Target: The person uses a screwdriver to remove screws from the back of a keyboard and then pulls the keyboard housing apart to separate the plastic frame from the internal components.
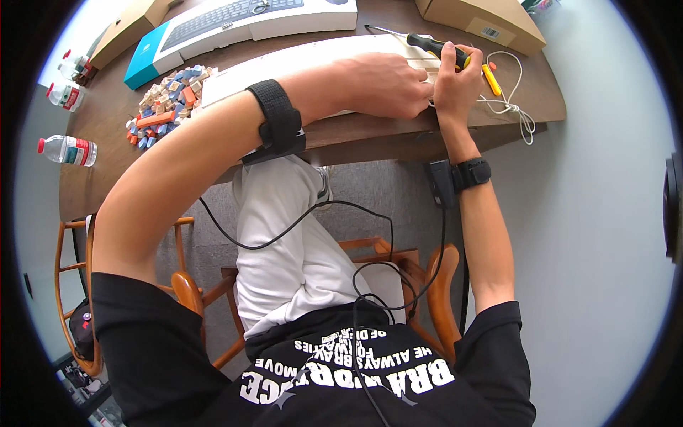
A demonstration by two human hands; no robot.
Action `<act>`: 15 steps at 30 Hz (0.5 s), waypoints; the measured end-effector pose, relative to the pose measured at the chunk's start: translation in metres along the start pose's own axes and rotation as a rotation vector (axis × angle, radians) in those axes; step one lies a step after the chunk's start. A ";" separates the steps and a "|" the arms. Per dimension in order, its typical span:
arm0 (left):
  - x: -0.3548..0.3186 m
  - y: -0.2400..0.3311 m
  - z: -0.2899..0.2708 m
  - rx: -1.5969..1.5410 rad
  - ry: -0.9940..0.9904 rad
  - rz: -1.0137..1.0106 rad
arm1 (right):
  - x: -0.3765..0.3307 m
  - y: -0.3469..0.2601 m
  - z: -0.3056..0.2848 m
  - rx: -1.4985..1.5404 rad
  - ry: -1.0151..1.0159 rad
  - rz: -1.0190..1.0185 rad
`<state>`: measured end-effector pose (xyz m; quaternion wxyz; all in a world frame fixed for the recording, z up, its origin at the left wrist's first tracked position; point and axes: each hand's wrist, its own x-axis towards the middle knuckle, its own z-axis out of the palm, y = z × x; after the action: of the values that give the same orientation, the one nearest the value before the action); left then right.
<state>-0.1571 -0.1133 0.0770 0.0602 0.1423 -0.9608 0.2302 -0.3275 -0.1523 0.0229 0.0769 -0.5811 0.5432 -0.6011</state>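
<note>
A long white panel, about keyboard-sized, lies on the brown table. My left hand reaches across its right part, with the fingers curled closed at its right end. What those fingers grip is hidden. Just right of them, my right hand is closed around the black and yellow handle of a screwdriver. The shaft points left over the far edge of the panel, with its tip away from the panel's surface. To the right of that hand lies a slim yellow-orange tool, beside a white cable.
Loose keycaps in several colours are heaped left of the panel. Behind stands a keyboard box, with cardboard boxes at the back. Plastic bottles stand along the left. A black cable hangs across my lap.
</note>
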 end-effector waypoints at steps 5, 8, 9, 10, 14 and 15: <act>0.004 -0.002 0.002 -0.024 -0.017 -0.008 | 0.000 -0.001 -0.001 -0.013 -0.007 -0.010; 0.009 0.000 0.005 -0.080 -0.070 -0.074 | 0.001 0.000 0.000 -0.034 -0.006 -0.006; 0.009 0.000 0.004 -0.077 -0.073 -0.082 | 0.001 0.001 0.000 -0.028 -0.011 -0.010; 0.010 0.001 0.003 -0.098 -0.099 -0.081 | 0.001 0.002 0.001 -0.029 -0.009 -0.017; 0.017 0.003 0.002 -0.084 -0.113 -0.065 | -0.001 -0.004 -0.002 -0.027 -0.019 -0.002; 0.018 0.005 0.001 -0.061 -0.134 -0.064 | -0.002 -0.007 -0.001 -0.018 -0.017 0.006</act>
<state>-0.1762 -0.1141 0.0776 0.0071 0.1861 -0.9642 0.1888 -0.3242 -0.1476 0.0273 0.0781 -0.5853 0.5495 -0.5911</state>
